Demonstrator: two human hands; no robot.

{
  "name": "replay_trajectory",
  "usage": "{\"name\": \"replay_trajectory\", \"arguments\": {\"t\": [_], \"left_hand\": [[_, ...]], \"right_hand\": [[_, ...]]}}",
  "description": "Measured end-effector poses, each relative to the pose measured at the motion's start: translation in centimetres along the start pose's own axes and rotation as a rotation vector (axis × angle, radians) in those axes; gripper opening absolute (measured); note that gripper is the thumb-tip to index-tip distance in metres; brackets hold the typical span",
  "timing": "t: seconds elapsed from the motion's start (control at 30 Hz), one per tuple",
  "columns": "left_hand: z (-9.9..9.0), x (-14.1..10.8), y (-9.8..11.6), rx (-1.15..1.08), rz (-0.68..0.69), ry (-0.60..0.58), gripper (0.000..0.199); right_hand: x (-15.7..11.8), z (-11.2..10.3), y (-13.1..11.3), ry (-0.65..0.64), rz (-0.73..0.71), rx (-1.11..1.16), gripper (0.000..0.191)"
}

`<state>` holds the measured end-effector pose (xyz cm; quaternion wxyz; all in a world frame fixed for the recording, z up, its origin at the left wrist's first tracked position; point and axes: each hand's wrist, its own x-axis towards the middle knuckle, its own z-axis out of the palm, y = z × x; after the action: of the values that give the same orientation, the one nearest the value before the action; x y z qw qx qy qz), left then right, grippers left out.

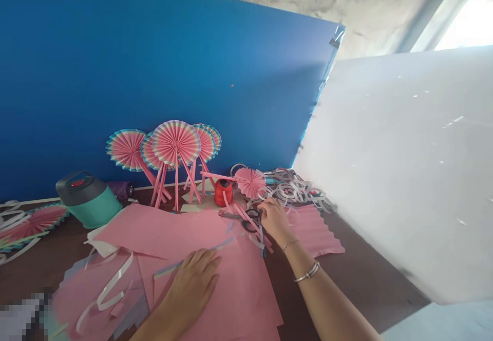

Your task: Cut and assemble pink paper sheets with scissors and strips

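My left hand [196, 284] lies flat, palm down, on large pink paper sheets [242, 289], beside a narrow pale blue strip. Farther forward and to the right, my right hand [272, 216] has its fingers bent down at the handles of black scissors [250, 220]; whether they grip anything is hidden. The scissors rest among pink strips, their blades toward the left. A red spool [223, 193] stands just behind them. Right of my right hand is a pleated pink sheet [318, 230]. A small pink paper fan [250, 183] lies behind the hand.
Several round pink fans [176, 143] lean against the blue board [192, 58]. A green jug with a dark lid [92, 205] stands at the left. Curled white strips [295, 189] heap up at the back right, near the white wall [404, 166]. Scraps lie at the front left.
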<state>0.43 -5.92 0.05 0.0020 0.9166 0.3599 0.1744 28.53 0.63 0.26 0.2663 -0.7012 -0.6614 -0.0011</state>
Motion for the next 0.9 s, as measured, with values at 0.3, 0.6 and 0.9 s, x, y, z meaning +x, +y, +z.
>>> {"name": "replay_trajectory", "arguments": {"t": [0.3, 0.6, 0.9], "left_hand": [[-0.3, 0.1, 0.2, -0.022, -0.021, -0.039, 0.032], [-0.1, 0.0, 0.1, -0.018, 0.004, -0.028, 0.032], [0.2, -0.3, 0.3, 0.002, 0.037, -0.039, 0.030]], "right_hand": [[0.1, -1.9, 0.8, 0.038, 0.042, 0.009, 0.031], [-0.9, -4.9, 2.1, -0.362, 0.043, 0.003, 0.020], [-0.6, -3.4, 0.9, -0.170, 0.020, -0.077, 0.024]]}}
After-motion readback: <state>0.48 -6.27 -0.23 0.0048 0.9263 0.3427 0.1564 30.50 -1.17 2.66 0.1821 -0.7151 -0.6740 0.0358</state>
